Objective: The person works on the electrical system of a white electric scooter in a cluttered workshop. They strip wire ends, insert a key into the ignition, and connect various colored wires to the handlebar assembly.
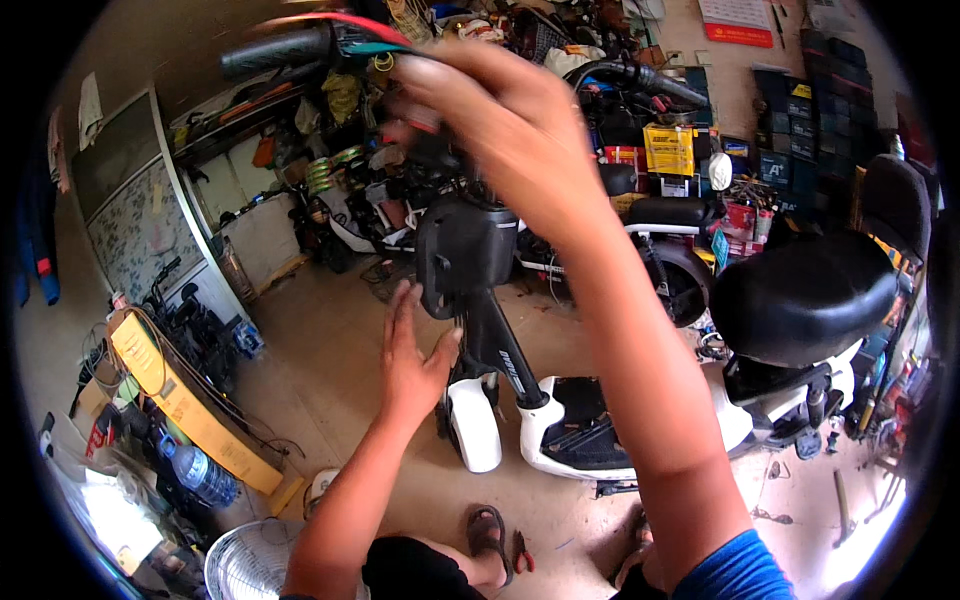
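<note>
A white and black electric scooter (pixel 578 455) stands in front of me, its black steering column (pixel 502 345) rising from the white front fender (pixel 474 425). My left hand (pixel 412 362) is beside the column, fingers spread and nothing visible in it. High up, my right hand (pixel 510 115) reaches over the handlebar area, smeared by motion. Close to its fingers are a black handlebar grip (pixel 275 52) and a blurred red lever-like strip (pixel 365 25). I cannot make out whether the right fingers hold anything. The black seat (pixel 805 300) is at the right.
Red-handled pliers (pixel 523 552) lie on the floor between my feet. At the left are a yellow box-like panel (pixel 190 400), a water bottle (pixel 205 472) and a fan (pixel 250 560). Another scooter (pixel 665 250) and stacked boxes (pixel 668 150) crowd the far side.
</note>
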`<state>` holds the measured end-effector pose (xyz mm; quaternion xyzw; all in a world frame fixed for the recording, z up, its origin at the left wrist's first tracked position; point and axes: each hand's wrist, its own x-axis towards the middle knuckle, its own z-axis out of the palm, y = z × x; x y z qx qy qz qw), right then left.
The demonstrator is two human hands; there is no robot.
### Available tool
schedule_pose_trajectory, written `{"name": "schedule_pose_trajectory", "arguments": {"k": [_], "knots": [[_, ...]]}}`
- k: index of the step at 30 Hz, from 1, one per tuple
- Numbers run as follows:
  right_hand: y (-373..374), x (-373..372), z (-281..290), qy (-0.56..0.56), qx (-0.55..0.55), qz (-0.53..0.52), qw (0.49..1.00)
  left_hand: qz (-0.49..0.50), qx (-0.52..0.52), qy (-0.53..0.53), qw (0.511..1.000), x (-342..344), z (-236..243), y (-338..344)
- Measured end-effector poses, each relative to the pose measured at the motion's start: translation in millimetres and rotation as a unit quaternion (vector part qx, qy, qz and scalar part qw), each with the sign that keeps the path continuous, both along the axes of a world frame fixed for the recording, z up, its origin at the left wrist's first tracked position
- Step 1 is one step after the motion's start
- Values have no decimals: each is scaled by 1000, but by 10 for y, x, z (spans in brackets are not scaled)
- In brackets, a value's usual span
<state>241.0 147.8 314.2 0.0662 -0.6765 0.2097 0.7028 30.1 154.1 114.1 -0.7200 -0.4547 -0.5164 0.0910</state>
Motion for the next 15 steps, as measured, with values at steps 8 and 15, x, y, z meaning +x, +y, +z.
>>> {"name": "schedule_pose_trajectory", "arguments": {"k": [8, 15], "knots": [[1067, 895, -2139, 389, -427, 149, 802, 100, 151, 189, 965, 400, 508, 758], [1254, 723, -2911, 381, -507, 89, 768, 188, 142, 144, 961, 807, 738, 1393]]}}
